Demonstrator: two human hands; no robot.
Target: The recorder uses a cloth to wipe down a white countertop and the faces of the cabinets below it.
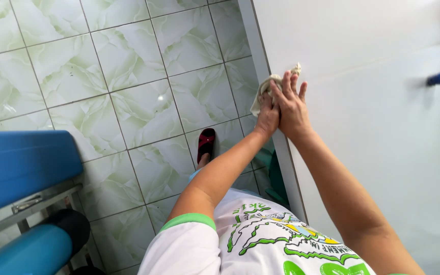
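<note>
A crumpled beige cloth [267,87] is pressed against the edge of a white door [378,127]. My left hand [267,115] grips the cloth from below. My right hand [292,106] lies over it with fingers spread flat, pushing on the cloth at the door's grey edge strip [260,56]. Both arms reach forward from my white and green shirt.
A blue handle [439,78] sticks out of the door at the far right. Pale green marbled tiles [128,102] cover the floor. My foot in a red and black sandal [205,144] stands there. A blue padded bench [19,168] on a metal frame sits at left.
</note>
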